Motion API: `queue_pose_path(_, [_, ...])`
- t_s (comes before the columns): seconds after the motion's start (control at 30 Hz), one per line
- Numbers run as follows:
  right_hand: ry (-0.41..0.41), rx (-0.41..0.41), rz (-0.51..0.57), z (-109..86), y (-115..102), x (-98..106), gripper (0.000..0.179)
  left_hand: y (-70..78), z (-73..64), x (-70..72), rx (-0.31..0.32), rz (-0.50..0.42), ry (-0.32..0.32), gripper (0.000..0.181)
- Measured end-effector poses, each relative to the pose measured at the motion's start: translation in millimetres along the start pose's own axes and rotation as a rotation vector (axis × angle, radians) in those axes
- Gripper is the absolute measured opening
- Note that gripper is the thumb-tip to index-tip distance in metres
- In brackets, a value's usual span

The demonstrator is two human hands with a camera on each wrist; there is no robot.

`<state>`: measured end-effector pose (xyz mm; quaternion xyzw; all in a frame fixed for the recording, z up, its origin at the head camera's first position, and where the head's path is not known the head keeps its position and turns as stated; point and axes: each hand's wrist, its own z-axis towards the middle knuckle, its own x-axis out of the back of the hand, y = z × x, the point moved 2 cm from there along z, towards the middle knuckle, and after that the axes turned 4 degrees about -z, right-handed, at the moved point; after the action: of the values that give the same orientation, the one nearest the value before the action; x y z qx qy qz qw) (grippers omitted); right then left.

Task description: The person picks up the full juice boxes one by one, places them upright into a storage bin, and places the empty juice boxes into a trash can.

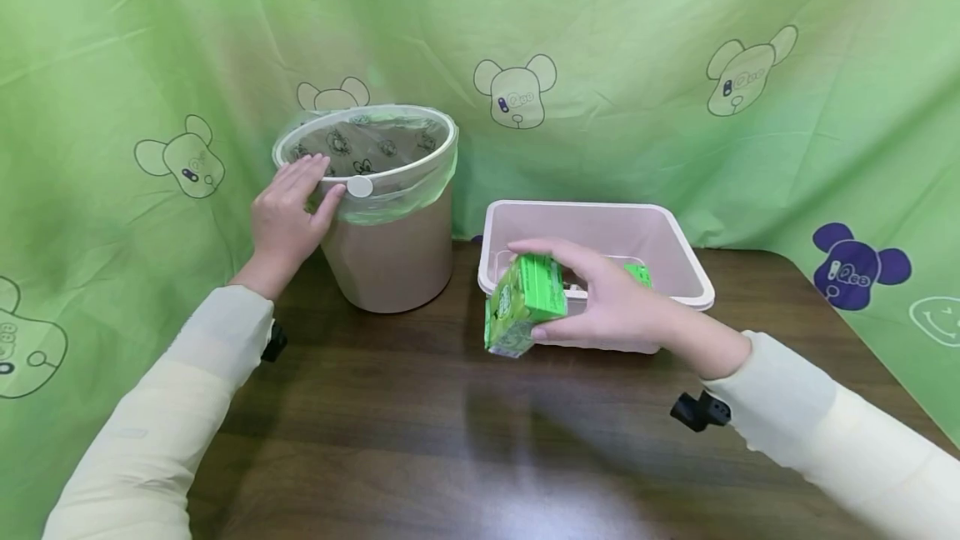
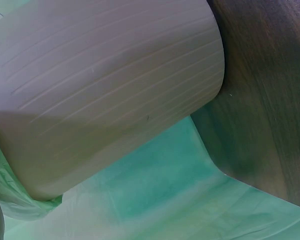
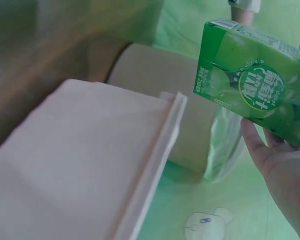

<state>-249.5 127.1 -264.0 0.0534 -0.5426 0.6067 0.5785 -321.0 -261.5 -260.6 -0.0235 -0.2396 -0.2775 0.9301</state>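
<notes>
At the left stands a beige trash can (image 1: 390,265) lined with a thin, translucent green bag (image 1: 405,205). My left hand (image 1: 288,207) holds its near left rim, fingertips over the edge and thumb outside beside a round white tab (image 1: 360,186). In my right hand (image 1: 611,298) is a green juice box (image 3: 245,82), gripped between thumb and fingers and tilted. The box hangs over the near left edge of a pale pink plastic bin (image 1: 682,261). Another green item (image 1: 639,274) shows inside that bin, partly hidden by my right hand.
Both containers stand on a dark brown wooden table (image 1: 375,440). Behind them hangs a green curtain (image 1: 615,140) printed with bear heads, close to the backs of the trash can and the bin.
</notes>
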Motion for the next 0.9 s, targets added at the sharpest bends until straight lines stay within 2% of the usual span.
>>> queue_pose_path(0.17, [0.041, 0.071, 0.035, 18.6, -4, 9, 0.088, 1.3, 0.4, -1.0, 0.001, -0.001, -0.006, 0.045])
queue_pose_path(0.3, [0.074, 0.065, 0.073, 33.5, -8, 16, 0.089, 1.1, 0.5, -1.7, 0.001, -0.001, -0.005, 0.045])
queue_pose_path(0.6, [0.176, 0.067, 0.040, 71.7, -16, 32, 0.086, 0.7, 0.5, -3.3, 0.009, -0.004, -0.016, 0.045])
queue_pose_path(0.9, [0.275, 0.100, 0.072, 111.4, -24, 45, 0.084, 0.7, 0.6, -4.8, 0.007, -0.008, -0.008, 0.045])
